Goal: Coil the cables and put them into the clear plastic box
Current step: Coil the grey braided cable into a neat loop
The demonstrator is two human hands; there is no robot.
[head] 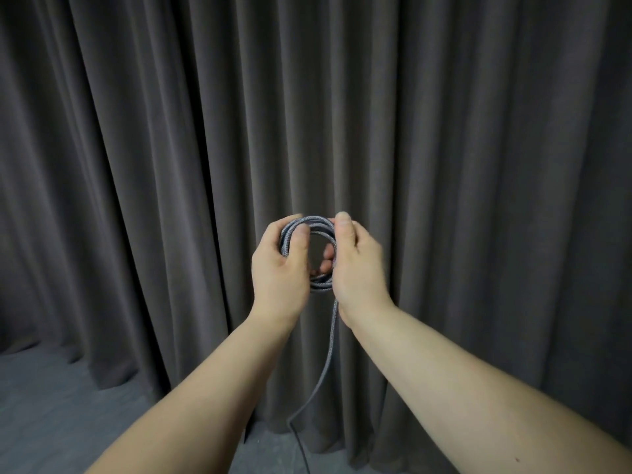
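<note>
Here, in the head view, we hold a grey braided cable [309, 221] wound into a small coil in front of a dark pleated curtain [461, 165]. Our left hand [280, 268] grips the coil's left side, thumb pressed over the loops. Our right hand [357, 268] pinches its right side. The loose tail hangs between our wrists toward the grey floor [51, 412].
</note>
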